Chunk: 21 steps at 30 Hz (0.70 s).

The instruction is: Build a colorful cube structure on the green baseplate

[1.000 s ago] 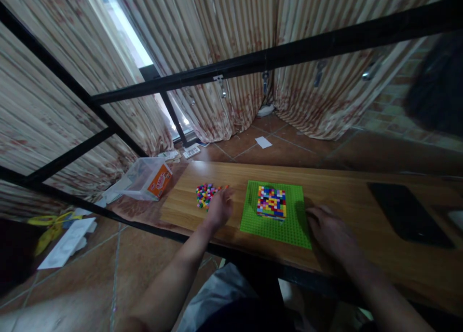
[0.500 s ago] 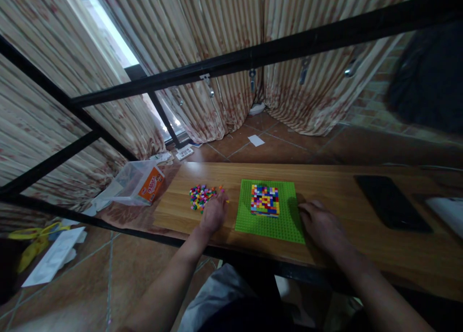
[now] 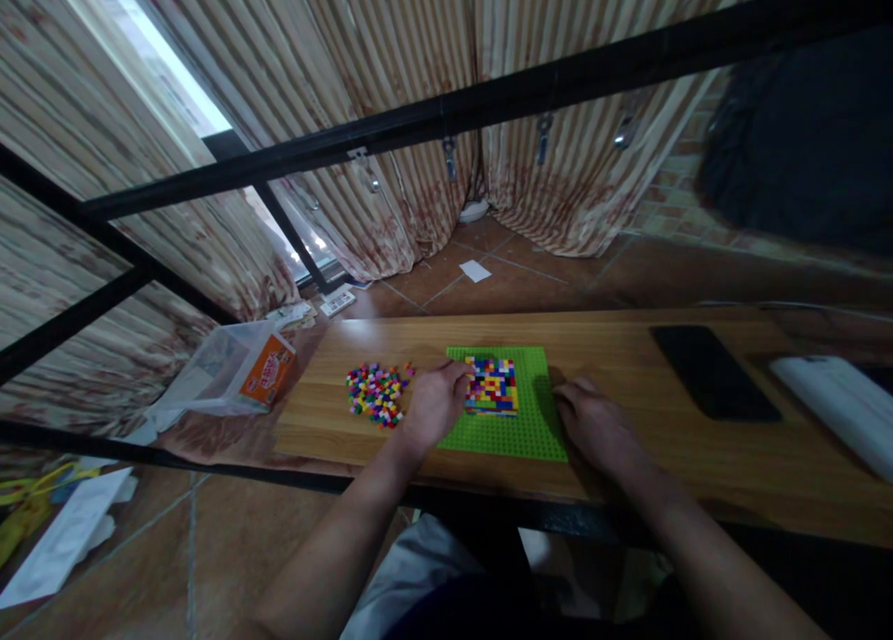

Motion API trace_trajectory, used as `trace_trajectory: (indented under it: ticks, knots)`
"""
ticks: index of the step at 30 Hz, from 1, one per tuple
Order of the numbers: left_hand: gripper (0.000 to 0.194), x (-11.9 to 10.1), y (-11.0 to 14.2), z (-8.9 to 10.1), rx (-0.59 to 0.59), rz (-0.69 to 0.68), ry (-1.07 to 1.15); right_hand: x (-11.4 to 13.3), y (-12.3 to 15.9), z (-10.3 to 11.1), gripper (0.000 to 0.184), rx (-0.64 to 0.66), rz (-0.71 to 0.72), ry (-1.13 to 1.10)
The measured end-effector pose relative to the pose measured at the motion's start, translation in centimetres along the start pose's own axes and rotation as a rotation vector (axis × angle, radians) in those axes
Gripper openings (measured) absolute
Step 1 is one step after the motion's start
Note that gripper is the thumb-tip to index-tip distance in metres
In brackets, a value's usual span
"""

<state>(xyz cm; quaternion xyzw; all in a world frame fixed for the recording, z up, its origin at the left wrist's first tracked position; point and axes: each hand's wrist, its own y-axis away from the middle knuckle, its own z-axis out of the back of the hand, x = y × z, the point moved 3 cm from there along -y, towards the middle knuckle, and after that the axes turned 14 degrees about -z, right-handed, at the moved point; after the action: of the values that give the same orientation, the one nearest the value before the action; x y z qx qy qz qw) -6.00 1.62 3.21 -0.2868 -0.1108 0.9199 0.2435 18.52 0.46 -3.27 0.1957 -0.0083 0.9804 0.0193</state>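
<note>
Reaching L hand (image 3: 433,405) over green baseplate (image 3: 533,435), fingertips pinched at block stack (image 3: 497,386); R hand (image 3: 594,423) at edge, fingers curled; grip contents unclear.

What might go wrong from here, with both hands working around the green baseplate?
The left hand is right at the side of the brick block, so it could knock bricks out of line. The loose bricks lie uncontained on the table; a forearm sweep might scatter them. The right hand, by the baseplate, could nudge it askew.
</note>
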Motion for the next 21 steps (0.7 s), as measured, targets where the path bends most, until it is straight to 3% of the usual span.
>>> trace_trajectory:
  ticks: [10,21]
  knots:
    - [0.027,-0.5,-1.3,-0.4,0.196,-0.020,-0.269,0.2,0.0,0.0,0.028,0.008,-0.001,-0.003]
    - [0.022,-1.3,-2.2,-0.3,0.202,-0.045,-0.354,0.4,0.1,0.2,0.030,0.016,-0.021,0.000]
